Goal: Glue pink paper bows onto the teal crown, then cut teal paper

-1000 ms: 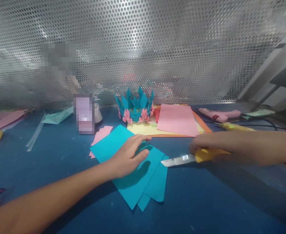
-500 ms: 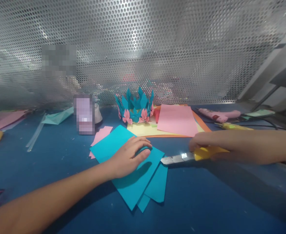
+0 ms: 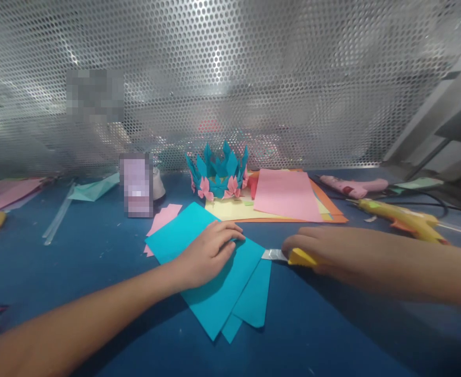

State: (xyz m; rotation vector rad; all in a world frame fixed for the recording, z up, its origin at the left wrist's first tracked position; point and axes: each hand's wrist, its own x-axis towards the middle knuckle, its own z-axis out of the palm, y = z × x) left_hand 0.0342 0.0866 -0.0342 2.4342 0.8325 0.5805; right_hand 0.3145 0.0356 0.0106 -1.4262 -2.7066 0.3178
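Observation:
Several blue paper sheets (image 3: 230, 293) lie overlapped at the middle of the table. My left hand (image 3: 209, 254) rests on the top sheet, fingers stretched out and a little bent, holding nothing. My right hand (image 3: 313, 248) grips the yellow handle of a box cutter (image 3: 302, 257). Its metal blade points left, and the tip reaches the right corner of the blue stack; whether it slips between sheets I cannot tell. Behind the sheets stands a blue paper crown (image 3: 218, 170) with pink paper bows around its base.
Pink paper (image 3: 287, 196) lies on yellow and orange sheets at the back. A pink glue gun (image 3: 352, 186) and a yellow glue gun (image 3: 405, 217) lie at the right. Clear glue sticks (image 3: 57, 214) are at the left. A perforated metal panel (image 3: 222, 68) closes the back.
My right hand has moved left with the box cutter, bringing the blade up to the blue sheets and uncovering the yellow glue gun. My left hand has settled flatter on the paper.

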